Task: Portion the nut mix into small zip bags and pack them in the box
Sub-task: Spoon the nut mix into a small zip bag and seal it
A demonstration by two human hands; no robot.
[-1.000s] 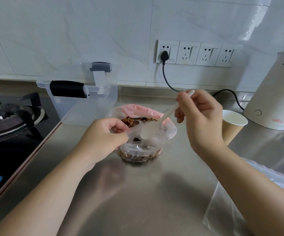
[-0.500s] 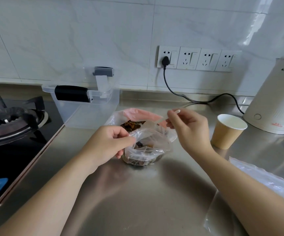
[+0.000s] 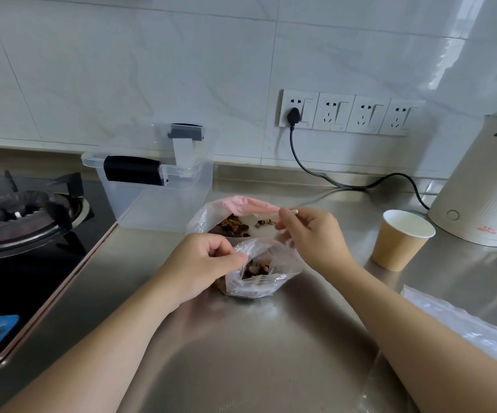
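A: Pinching rim of small zip bag (image 3: 263, 271) w/ left hand (image 3: 204, 265), thumb + fingers curled on the near-left edge, mouth held open. Bag sits on steel counter (image 3: 241, 353), some nut mix visible inside.

B: Right hand (image 3: 312, 238)?

A: Fingers curled round a white plastic spoon (image 3: 274, 215), held by the handle end just behind-right of the zip bag. Bowl end reaches into the big nut mix bag (image 3: 235, 217); can't tell if the spoon is loaded.

B: Location of big bag?

A: Directly behind the zip bag, touching or nearly so. Clear w/ pink rim, open, brown nuts showing.

B: Box?

A: Clear plastic box (image 3: 154, 195), black latch on the near end, behind-left of the zip bag, just beyond the big bag. Nothing seen inside.

B: Other items?

A: Paper cup (image 3: 402, 244) right of the zip bag, upright. White kettle (image 3: 485, 186) behind the cup, cord (image 3: 345, 183) to wall socket (image 3: 297, 113). Spare clear bags (image 3: 464, 329) near-right of the zip bag. Gas hob (image 3: 26, 222) far left.
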